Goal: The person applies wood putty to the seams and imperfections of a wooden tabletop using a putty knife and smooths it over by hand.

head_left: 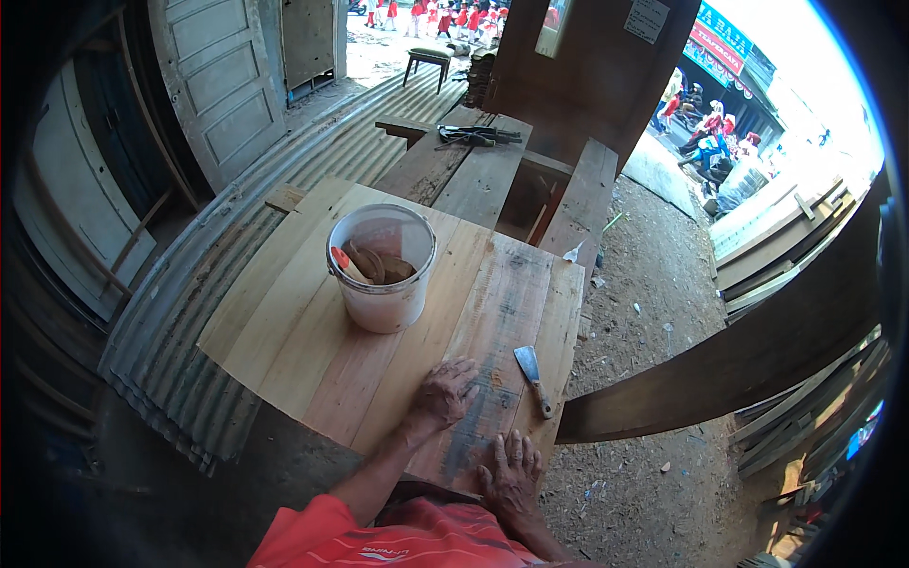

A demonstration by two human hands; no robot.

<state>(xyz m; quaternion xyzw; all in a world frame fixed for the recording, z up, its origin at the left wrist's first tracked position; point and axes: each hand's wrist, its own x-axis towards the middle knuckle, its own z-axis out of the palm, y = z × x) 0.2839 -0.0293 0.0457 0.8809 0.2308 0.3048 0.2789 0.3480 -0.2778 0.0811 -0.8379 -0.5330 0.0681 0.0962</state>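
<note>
Panel [312, 312]: pale joined boards, lying flat on a corrugated sheet [180, 312]. A dark grey smear runs along one board near the person's edge.

Left hand [443, 393]: palm down on the panel at the top of the smear, fingers spread and slightly curled, holding nothing.

Right hand [509, 471]: palm down on the panel's near edge, fingers splayed wide, empty, touching the lower end of the smear.

Scraper [532, 377]: metal blade, wooden handle, lying on the panel just right of the left hand, apart from both hands.

Bucket [381, 270]: white plastic, upright mid-panel, well beyond the hands; brown filler and an orange-tipped tool inside.

Bench [464, 170]: dark planks behind the panel, black tools on top.

Beam [739, 360]: dark, curved, right of the panel, over the dirt floor.

Door [222, 85]: grey, panelled, leaning at upper left.
</note>
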